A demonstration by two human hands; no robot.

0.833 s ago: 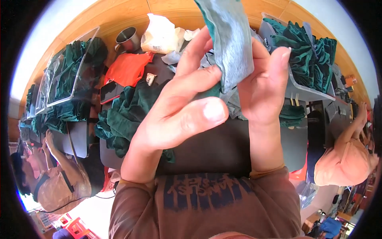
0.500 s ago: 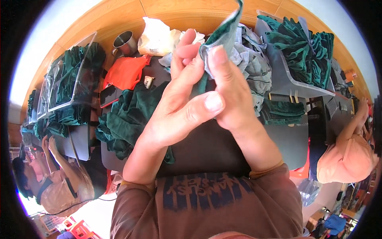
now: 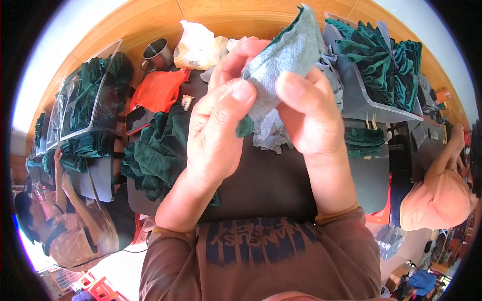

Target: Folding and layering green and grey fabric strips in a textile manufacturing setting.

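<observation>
A fabric piece (image 3: pixel 287 56), dark green velvet on one face and pale grey on the other, is held up in front of me with its grey face toward me. My left hand (image 3: pixel 218 113) pinches its left edge between thumb and fingers. On the other edge, my right hand (image 3: pixel 315 118) presses its thumb on the grey side, with the fingers behind partly hidden. Below and left of my hands lies a crumpled heap of green velvet pieces (image 3: pixel 158 145) on the dark table (image 3: pixel 261 185). Grey-backed pieces (image 3: pixel 271 133) lie behind and between my hands.
Clear plastic bins hold green velvet at the left (image 3: pixel 93 133) and right (image 3: pixel 374 108). A metal mug (image 3: pixel 157 54), a red bag (image 3: pixel 159 91) and a white-yellow package (image 3: pixel 198 47) stand behind. Folded green pieces (image 3: pixel 364 142) lie at right. Co-workers sit on both sides.
My hands have moved apart, and the fabric piece has turned from nearly edge-on to showing its grey face. The co-worker at left has raised one hand toward the green pieces.
</observation>
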